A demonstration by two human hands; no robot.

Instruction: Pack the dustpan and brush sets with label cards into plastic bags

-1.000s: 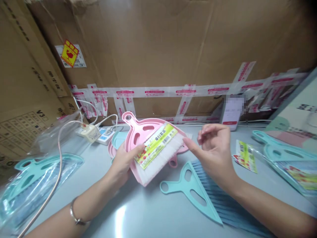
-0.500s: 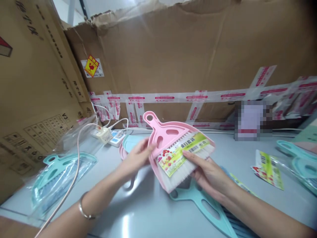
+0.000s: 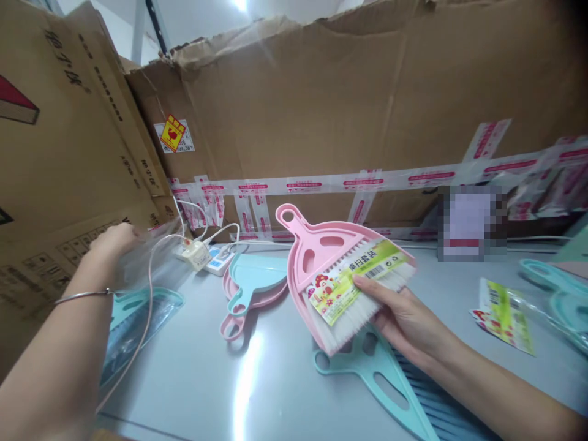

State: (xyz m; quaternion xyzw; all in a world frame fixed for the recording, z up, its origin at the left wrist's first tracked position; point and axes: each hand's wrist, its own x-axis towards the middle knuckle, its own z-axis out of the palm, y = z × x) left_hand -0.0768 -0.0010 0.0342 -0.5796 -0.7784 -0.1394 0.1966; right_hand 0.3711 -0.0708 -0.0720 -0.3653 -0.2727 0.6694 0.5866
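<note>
My right hand (image 3: pixel 404 315) is closed on a pink dustpan and brush set (image 3: pixel 316 245). Its thumb presses on a green-and-white printed card (image 3: pixel 349 278) that lies over the white bristles (image 3: pixel 351 321). On the left, my left hand (image 3: pixel 114 240) is at the clear plastic bags (image 3: pixel 154 251) beside the carton; its fingers are blurred and partly hidden, so their grip cannot be made out. Below the left forearm lies a bagged teal dustpan set (image 3: pixel 154 306). A teal brush (image 3: pixel 390 392) with blue bristles rests under my right hand.
A teal dustpan (image 3: pixel 257 275) lies stacked on pink dustpans (image 3: pixel 234 324) at the centre. Behind stand large cartons (image 3: pixel 298 110) and a power strip (image 3: pixel 218 260) with cables. Another printed card (image 3: pixel 505 318) and more teal sets (image 3: pixel 567 309) are on the right. A white cable (image 3: pixel 149 300) crosses the left side.
My left hand has let go of the pink dustpan and moved left to the plastic bags. The set has shifted slightly right in my right hand.
</note>
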